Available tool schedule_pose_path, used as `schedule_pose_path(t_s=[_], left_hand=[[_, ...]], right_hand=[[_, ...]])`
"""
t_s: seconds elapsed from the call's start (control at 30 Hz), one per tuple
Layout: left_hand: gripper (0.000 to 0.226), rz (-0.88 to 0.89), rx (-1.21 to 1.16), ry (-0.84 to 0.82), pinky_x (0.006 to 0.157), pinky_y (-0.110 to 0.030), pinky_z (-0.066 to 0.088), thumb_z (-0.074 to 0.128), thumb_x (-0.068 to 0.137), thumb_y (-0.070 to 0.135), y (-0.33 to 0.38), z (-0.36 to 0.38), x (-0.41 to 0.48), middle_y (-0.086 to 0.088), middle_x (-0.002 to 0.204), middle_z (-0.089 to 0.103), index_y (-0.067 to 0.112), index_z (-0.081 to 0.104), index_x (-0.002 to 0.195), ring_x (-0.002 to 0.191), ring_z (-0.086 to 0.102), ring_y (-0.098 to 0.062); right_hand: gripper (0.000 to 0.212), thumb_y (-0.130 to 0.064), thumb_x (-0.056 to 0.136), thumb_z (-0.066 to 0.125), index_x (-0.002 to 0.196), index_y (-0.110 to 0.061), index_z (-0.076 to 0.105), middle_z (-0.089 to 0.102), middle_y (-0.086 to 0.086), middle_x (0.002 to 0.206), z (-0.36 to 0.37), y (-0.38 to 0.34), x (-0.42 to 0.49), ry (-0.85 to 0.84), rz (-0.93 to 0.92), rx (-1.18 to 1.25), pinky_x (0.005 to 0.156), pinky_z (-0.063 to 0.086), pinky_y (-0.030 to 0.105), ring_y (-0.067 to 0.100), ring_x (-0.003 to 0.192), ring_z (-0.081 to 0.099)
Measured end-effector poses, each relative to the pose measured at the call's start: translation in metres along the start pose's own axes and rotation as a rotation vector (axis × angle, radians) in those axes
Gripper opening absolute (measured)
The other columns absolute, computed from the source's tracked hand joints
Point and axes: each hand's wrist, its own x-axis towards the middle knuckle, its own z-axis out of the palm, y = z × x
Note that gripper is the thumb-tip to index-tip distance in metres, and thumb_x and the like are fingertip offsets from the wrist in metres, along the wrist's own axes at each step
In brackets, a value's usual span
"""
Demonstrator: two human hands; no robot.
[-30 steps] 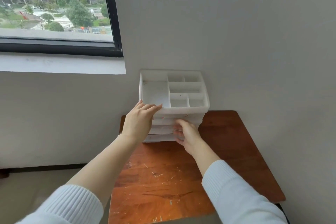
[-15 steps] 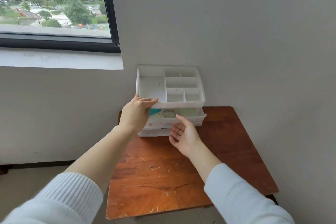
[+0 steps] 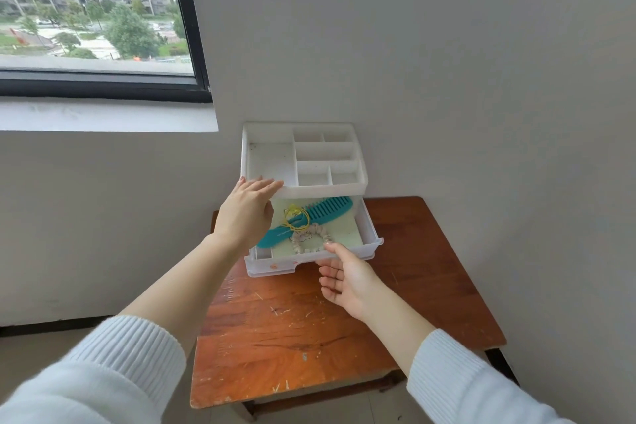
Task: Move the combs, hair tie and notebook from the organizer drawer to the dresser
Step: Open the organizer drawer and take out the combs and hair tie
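Note:
A white plastic organizer point(image 3: 327, 189) stands at the back of the wooden dresser point(image 3: 292, 330), against the wall. Its top drawer point(image 3: 272, 265) is pulled out. Inside lie a teal comb point(image 3: 327, 212), a yellow hair tie point(image 3: 296, 218) on the comb's handle, and a curved whitish comb-like piece point(image 3: 311, 239), all on a pale green notebook point(image 3: 347, 231). My left hand point(image 3: 246, 217) grips the organizer's top front left edge and hides the drawer's left part. My right hand point(image 3: 347, 277) holds the drawer's front lip, thumb above and fingers underneath.
The organizer's top is a divided tray with bare compartments. The dresser's scratched wooden top stretches from the drawer to the near edge. Grey walls close in behind and on the right. A window with a white sill point(image 3: 103, 117) is at upper left.
The top drawer has slid out toward me under my right hand, and its contents now show. My left hand stays on the organizer's top edge.

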Motion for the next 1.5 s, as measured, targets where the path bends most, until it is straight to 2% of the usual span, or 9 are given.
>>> schedule_pose_path(t_s=[0.1, 0.17, 0.27, 0.4, 0.6, 0.83, 1.03, 1.17, 1.5], left_hand=[[0.047, 0.021, 0.027, -0.018, 0.114, -0.039, 0.026, 0.048, 0.091, 0.008, 0.005, -0.004, -0.005, -0.006, 0.147, 0.046, 0.019, 0.048, 0.137, 0.141, 0.034, -0.026], [0.045, 0.055, 0.031, 0.038, 0.104, -0.041, 0.043, 0.052, 0.088, 0.006, 0.011, -0.008, -0.014, -0.006, 0.142, 0.052, 0.018, 0.055, 0.132, 0.134, 0.044, -0.026], [0.035, 0.06, -0.023, 0.063, 0.082, -0.038, 0.058, 0.055, 0.088, 0.008, 0.02, -0.011, -0.027, -0.002, 0.126, 0.063, 0.017, 0.064, 0.121, 0.113, 0.06, -0.023], [0.034, -0.106, 0.035, -0.234, 0.082, -0.037, 0.057, 0.054, 0.089, 0.013, 0.033, -0.011, -0.027, -0.004, 0.122, 0.065, 0.014, 0.064, 0.121, 0.102, 0.064, -0.025], [0.016, -0.213, 0.16, -0.419, 0.065, -0.032, 0.05, 0.053, 0.086, 0.005, 0.043, -0.013, -0.018, -0.015, 0.101, 0.067, 0.001, 0.063, 0.098, 0.086, 0.066, -0.031], [0.021, -0.173, 0.177, -0.466, 0.067, -0.034, 0.05, 0.055, 0.086, 0.009, 0.045, -0.001, -0.01, -0.016, 0.106, 0.064, 0.001, 0.061, 0.105, 0.094, 0.063, -0.031], [0.04, -0.182, 0.143, -0.469, 0.077, -0.038, 0.052, 0.063, 0.078, 0.011, 0.046, 0.007, 0.004, -0.016, 0.109, 0.062, 0.001, 0.046, 0.114, 0.101, 0.059, -0.033], [0.038, -0.183, 0.194, -0.506, 0.07, -0.035, 0.05, 0.064, 0.077, 0.011, 0.05, 0.013, 0.009, -0.014, 0.105, 0.065, 0.0, 0.051, 0.111, 0.097, 0.063, -0.032], [0.035, -0.198, 0.156, -0.611, 0.066, -0.029, 0.049, 0.054, 0.089, 0.018, 0.046, 0.013, 0.017, -0.011, 0.111, 0.065, 0.004, 0.055, 0.122, 0.095, 0.064, -0.027]], right_hand=[[0.047, -0.05, 0.084, 0.057, 0.099, -0.007, 0.068, 0.068, 0.008, 0.092, -0.005, -0.013, -0.01, -0.044, 0.002, -0.242, 0.073, 0.053, 0.031, 0.02, 0.083, 0.063], [0.043, -0.048, 0.085, 0.056, 0.094, -0.009, 0.07, 0.069, 0.005, 0.084, -0.009, -0.026, -0.018, -0.084, -0.062, -0.46, 0.069, 0.052, 0.027, 0.015, 0.074, 0.063], [0.023, -0.034, 0.086, 0.059, 0.084, -0.014, 0.071, 0.065, -0.002, 0.071, -0.005, -0.047, -0.022, -0.075, -0.364, -0.722, 0.057, 0.047, 0.019, 0.006, 0.059, 0.059], [0.01, -0.02, 0.083, 0.062, 0.092, -0.022, 0.066, 0.062, -0.004, 0.089, 0.017, -0.069, -0.003, 0.038, -0.738, -1.089, 0.059, 0.041, 0.019, 0.012, 0.08, 0.058], [0.026, -0.007, 0.081, 0.062, 0.101, -0.022, 0.058, 0.054, 0.003, 0.112, 0.041, -0.061, 0.034, 0.075, -0.726, -1.488, 0.07, 0.043, 0.032, 0.021, 0.086, 0.052], [0.019, -0.018, 0.082, 0.066, 0.096, -0.016, 0.054, 0.05, 0.003, 0.104, 0.042, -0.059, 0.038, 0.093, -0.822, -1.561, 0.071, 0.046, 0.034, 0.024, 0.087, 0.055], [0.01, -0.018, 0.076, 0.059, 0.074, -0.017, 0.049, 0.053, -0.002, 0.08, 0.024, -0.079, 0.022, 0.115, -0.949, -1.406, 0.054, 0.035, 0.027, 0.02, 0.07, 0.052], [0.007, -0.021, 0.076, 0.058, 0.074, -0.019, 0.051, 0.054, -0.005, 0.065, 0.008, -0.09, 0.011, 0.203, -0.992, -1.261, 0.046, 0.033, 0.026, 0.012, 0.054, 0.046], [0.01, -0.019, 0.075, 0.064, 0.07, -0.019, 0.056, 0.061, -0.003, 0.064, -0.015, -0.098, 0.001, 0.29, -0.984, -1.052, 0.05, 0.043, 0.025, 0.014, 0.059, 0.056]])
